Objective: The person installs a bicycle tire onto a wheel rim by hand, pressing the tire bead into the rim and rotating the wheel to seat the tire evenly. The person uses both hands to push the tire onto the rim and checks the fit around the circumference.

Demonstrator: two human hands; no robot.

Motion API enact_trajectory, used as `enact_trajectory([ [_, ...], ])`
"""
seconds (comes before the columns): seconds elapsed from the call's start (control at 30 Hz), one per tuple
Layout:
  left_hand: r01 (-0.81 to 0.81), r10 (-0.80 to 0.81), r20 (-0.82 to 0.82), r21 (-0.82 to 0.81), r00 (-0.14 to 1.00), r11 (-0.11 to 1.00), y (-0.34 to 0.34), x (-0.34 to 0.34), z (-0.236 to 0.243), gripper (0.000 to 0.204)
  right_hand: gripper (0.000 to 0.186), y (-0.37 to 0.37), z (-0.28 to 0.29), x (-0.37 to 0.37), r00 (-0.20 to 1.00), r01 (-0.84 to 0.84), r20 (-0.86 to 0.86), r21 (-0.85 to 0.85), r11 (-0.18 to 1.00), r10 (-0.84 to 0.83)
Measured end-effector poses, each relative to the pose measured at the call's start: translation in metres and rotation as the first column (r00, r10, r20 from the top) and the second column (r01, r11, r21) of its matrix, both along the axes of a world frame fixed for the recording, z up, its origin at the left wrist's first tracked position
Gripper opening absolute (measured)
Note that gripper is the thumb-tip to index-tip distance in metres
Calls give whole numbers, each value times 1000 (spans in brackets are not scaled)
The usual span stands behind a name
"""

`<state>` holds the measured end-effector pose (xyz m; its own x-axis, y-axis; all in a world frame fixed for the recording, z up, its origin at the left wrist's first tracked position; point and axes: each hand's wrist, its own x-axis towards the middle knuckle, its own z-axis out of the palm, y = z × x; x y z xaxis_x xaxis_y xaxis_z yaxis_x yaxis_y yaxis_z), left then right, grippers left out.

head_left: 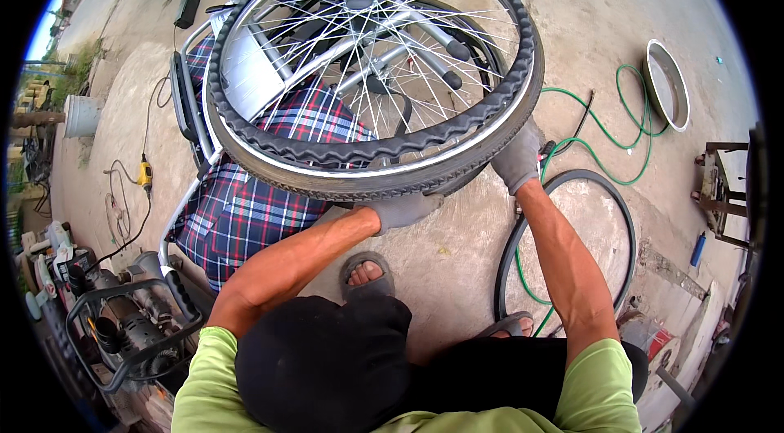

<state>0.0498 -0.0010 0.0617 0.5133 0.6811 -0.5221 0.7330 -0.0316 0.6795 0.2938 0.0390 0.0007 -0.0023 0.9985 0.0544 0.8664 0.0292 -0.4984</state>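
A wheelchair [250,66] with silver frame and plaid fabric seat [269,213] lies tipped on its side, a large spoked wheel [437,176] uppermost, with black tire and wavy black hand rim. My left hand [400,209], in a grey glove, grips the underside of the tire at the near edge, fingers partly hidden. My right hand [516,157], also gloved, holds the tire at its right side, fingers partly under it. A loose black tire [622,217] lies on the floor beside my right forearm.
Around me on the concrete floor [139,188] are a green hose [612,180], a metal basin [683,90], a wooden stool [727,213], a blue cylinder [699,248], a yellow corded tool [145,176], a white bucket [82,116] and machinery [122,327] at lower left.
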Motion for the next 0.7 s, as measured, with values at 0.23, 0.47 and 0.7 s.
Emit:
enact_trajectory([
  [0.23, 43, -36, 150, -44, 988, 998, 0, -27, -49, 44, 29, -46, 39, -54, 846, -478, -196, 135, 868, 496],
  [0.47, -16, 34, 95, -187, 995, 982, 9, -35, -10, 47, 44, -40, 39, -57, 825, -532, -219, 6, 847, 521],
  [0.7, -4, -34, 93, 379, 995, 925, 8, -57, -29, 36, 39, -43, 38, -66, 834, -521, -179, 52, 852, 521],
])
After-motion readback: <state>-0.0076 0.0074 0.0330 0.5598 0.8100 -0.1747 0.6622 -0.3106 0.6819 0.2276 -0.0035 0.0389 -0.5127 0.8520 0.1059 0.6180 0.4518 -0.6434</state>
